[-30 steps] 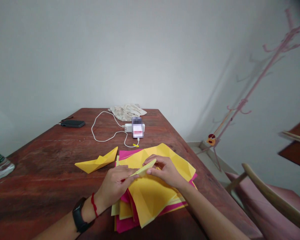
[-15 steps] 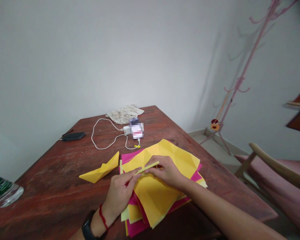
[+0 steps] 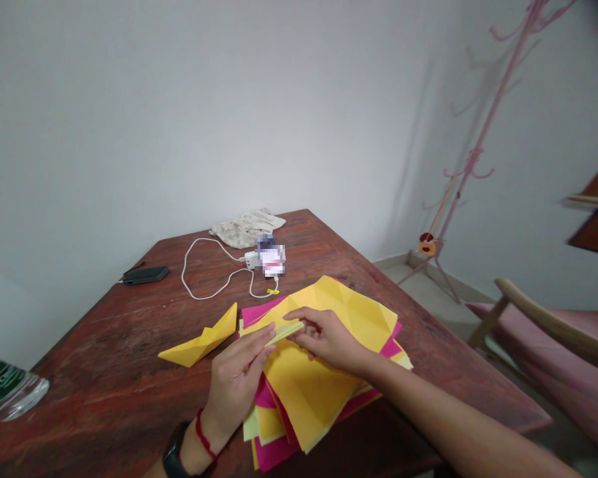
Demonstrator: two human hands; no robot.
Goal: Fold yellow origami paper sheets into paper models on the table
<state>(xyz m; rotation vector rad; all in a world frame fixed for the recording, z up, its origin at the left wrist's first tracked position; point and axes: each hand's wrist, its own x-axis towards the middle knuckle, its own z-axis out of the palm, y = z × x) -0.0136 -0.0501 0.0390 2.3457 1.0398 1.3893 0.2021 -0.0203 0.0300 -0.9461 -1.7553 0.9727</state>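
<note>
A small folded piece of pale yellow paper [image 3: 285, 331] is held over the paper stack. My left hand [image 3: 236, 372] pinches its left end between thumb and fingers. At the other end, the fingers of my right hand [image 3: 323, 337] curl around the paper's edge, the index finger reaching behind it. Below both hands lies an uneven stack of creased yellow and magenta sheets [image 3: 303, 405]. A yellow folded paper boat [image 3: 199, 345] rests on the table, left of the stack.
On the wooden table [image 3: 119, 372] are a power bank [image 3: 146, 275], a white cable [image 3: 184, 265] with a charger and blurred device, and a crumpled cloth [image 3: 246, 229]. A plastic bottle [image 3: 14, 388] lies at left. A chair [image 3: 548, 332] and pink coat rack [image 3: 478, 149] stand right.
The folded paper has tilted, showing more of its flat face, and shifted slightly left. My right fingers have loosened and spread at its right end. The boat and stack stay put.
</note>
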